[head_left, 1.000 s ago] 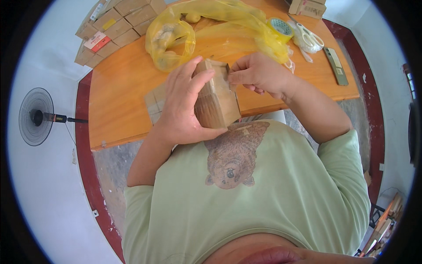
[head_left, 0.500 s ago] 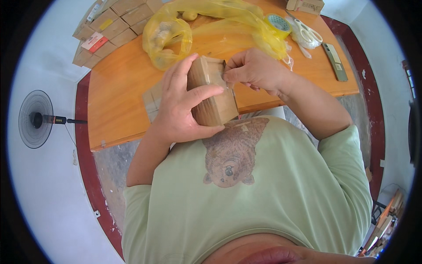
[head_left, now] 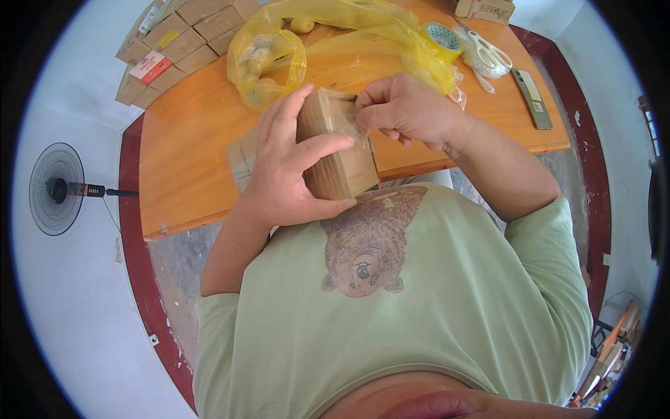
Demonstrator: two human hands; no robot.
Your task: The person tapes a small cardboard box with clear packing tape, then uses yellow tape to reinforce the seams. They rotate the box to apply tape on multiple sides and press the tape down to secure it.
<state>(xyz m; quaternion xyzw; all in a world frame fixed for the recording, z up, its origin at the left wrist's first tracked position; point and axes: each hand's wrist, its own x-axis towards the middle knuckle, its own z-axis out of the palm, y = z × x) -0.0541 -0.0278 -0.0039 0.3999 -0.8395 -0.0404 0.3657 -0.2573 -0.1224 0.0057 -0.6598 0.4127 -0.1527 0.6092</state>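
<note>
A small brown cardboard box [head_left: 340, 164] is held tilted at the table's near edge. My left hand [head_left: 288, 157] grips it from the left, fingers spread over its side and thumb under its near corner. Clear tape shows as a shiny patch on the box's right face. Against that face my right hand [head_left: 408, 115] is closed, thumb and forefinger pinched together at the taped area. What the pinch holds is too small to make out; it may be a bit of the tape. Partly behind my left hand lies another cardboard box [head_left: 242, 155].
On the orange wooden table [head_left: 181, 160], boxes [head_left: 185, 42] are stacked at far left. A yellow plastic bag [head_left: 279, 52] spreads across the back, beside a tape roll [head_left: 441, 40], white-handled scissors [head_left: 492, 56] and a phone-like slab [head_left: 532, 98]. A fan [head_left: 57, 188] stands left.
Almost nothing differs. My right hand has shifted very slightly up at the box's right face, its pinch kept; my left hand and the box hold still.
</note>
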